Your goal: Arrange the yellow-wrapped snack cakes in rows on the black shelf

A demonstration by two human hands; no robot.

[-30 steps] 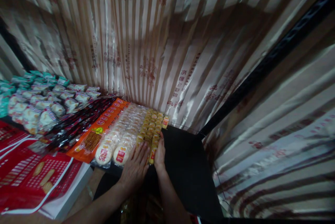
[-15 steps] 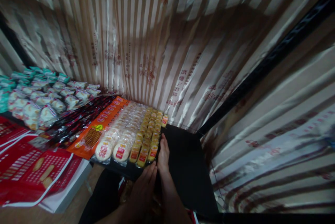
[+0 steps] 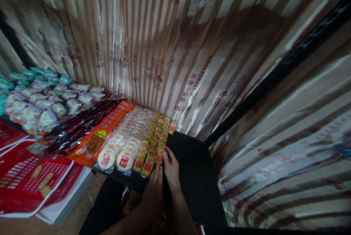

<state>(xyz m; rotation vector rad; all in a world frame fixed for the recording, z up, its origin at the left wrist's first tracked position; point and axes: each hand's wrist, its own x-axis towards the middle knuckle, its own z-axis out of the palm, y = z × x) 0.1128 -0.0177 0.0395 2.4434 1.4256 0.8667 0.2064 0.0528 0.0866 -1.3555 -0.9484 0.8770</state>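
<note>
Rows of small yellow wrapped snack packets (image 3: pixel 155 140) lie on a black shelf (image 3: pixel 192 176), next to rows of round white wrapped cakes (image 3: pixel 124 147). My right hand (image 3: pixel 170 163) rests at the near right end of the yellow rows, its fingers curled onto the front packet (image 3: pixel 160 156). My left hand (image 3: pixel 153 194) is just below and left of it, fingers stretched out towards the front yellow packets, holding nothing that I can see. Both forearms reach in from the bottom edge.
Orange packets (image 3: pixel 101 138), dark red packets (image 3: pixel 76 127) and white-and-teal packets (image 3: pixel 41 99) fill the shelf to the left. Red printed boxes (image 3: pixel 30 180) stand at the lower left. Striped glossy sheeting (image 3: pixel 164 52) lines the back and right walls. A black frame bar (image 3: pixel 274 81) runs diagonally.
My left hand has drawn back off the white cakes and yellow rows towards me. My right hand has stayed at the right end of the yellow rows and curled onto the front packet.
</note>
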